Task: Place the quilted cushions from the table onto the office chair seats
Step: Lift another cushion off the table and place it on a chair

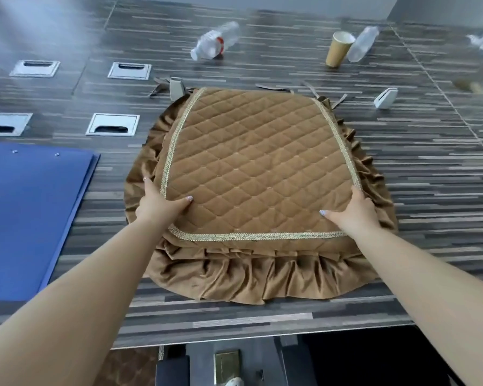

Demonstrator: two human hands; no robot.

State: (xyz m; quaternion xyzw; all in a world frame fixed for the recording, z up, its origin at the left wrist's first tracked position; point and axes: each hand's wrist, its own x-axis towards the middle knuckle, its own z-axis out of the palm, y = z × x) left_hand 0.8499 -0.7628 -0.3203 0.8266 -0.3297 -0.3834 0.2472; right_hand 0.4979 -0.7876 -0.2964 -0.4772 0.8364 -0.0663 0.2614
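A brown quilted cushion [258, 168] with gold trim and a ruffled skirt lies on the striped dark table [430, 207]; a second ruffle under its near edge suggests it rests on a stack. My left hand [158, 206] grips its near left corner, thumb on top and fingers under the edge. My right hand [352, 214] grips the near right corner the same way. Below the table edge, a patch of brown quilted fabric [129, 366] shows at the bottom left; I cannot tell whether it lies on a chair seat.
Blue folders [31, 215] lie left of the cushion. Several metal cable hatches [112, 124] sit at the far left. Beyond the cushion are two plastic bottles [215, 41], a paper cup [339, 48] and a small white holder [385, 98]. Dark furniture parts [262, 363] show under the table.
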